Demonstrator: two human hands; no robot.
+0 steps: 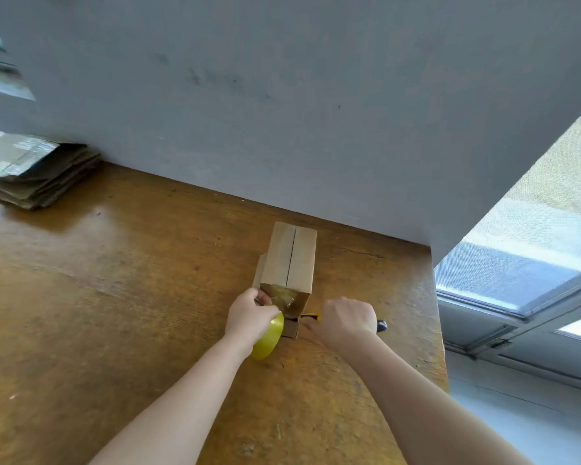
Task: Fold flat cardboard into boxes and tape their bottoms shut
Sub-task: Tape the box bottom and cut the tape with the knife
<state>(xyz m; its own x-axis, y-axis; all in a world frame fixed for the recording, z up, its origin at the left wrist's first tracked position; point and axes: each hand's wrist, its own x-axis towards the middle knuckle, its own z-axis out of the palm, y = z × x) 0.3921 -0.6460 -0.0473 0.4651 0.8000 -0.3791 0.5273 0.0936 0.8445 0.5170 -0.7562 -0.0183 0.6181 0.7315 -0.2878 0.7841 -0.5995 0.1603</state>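
A small brown cardboard box (289, 256) stands on the wooden table (114, 297), its closed flaps facing up with a seam down the middle. Clear tape (284, 297) is stretched over the box's near end. My left hand (249, 318) grips a yellow tape roll (269, 337) beside the box's near left corner. My right hand (346, 318) is curled round a cutter with a yellow and black handle (381, 326), whose tip points at the tape near the box's near right corner.
A stack of flat cardboard (31, 172) lies at the table's far left against the grey wall (282, 95). The table's right edge (438, 330) runs close to the box, with a window (524, 246) beyond it.
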